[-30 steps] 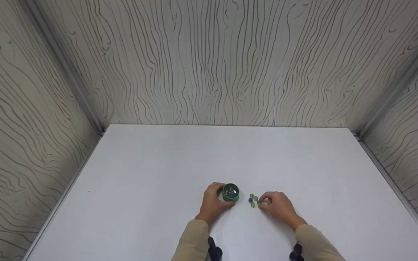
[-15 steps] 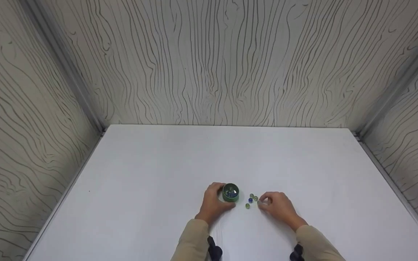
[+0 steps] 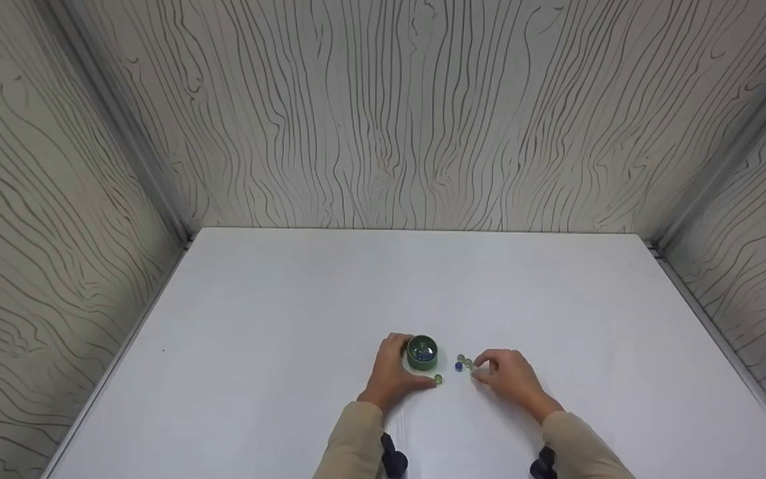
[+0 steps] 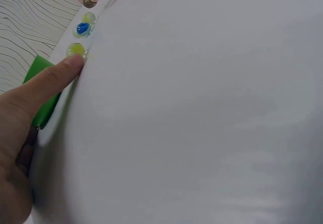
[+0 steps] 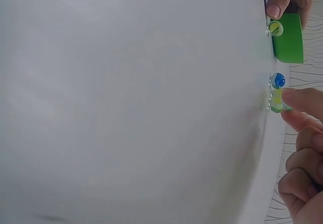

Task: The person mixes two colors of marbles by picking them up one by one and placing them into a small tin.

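A small green cup [image 3: 422, 365] stands on the white table with blue and clear marbles inside. My left hand [image 3: 388, 374] holds it from the left, fingers round its far side. The left thumb stretches out in front, its tip at a loose yellow-green marble [image 4: 76, 49]. To the right of the cup, my right hand [image 3: 510, 379] pinches a greenish marble [image 4: 90, 2] between thumb and index finger, low over the table. Close by its fingertips lie a blue marble [image 5: 278, 80] and two yellow-green marbles [image 3: 465, 360].
The white table [image 3: 276, 299] runs back to a wood-grain patterned panel [image 3: 383, 120]. Similar panels rise at left and right, with grey posts [image 3: 117, 126] in the corners. Dark wrist devices [image 3: 394, 459] sit below the sleeves.
One yellow-green marble has rolled left from the group by the right hand to the left thumb. The left thumb has stretched slightly outward to it. The right hand has hardly moved.
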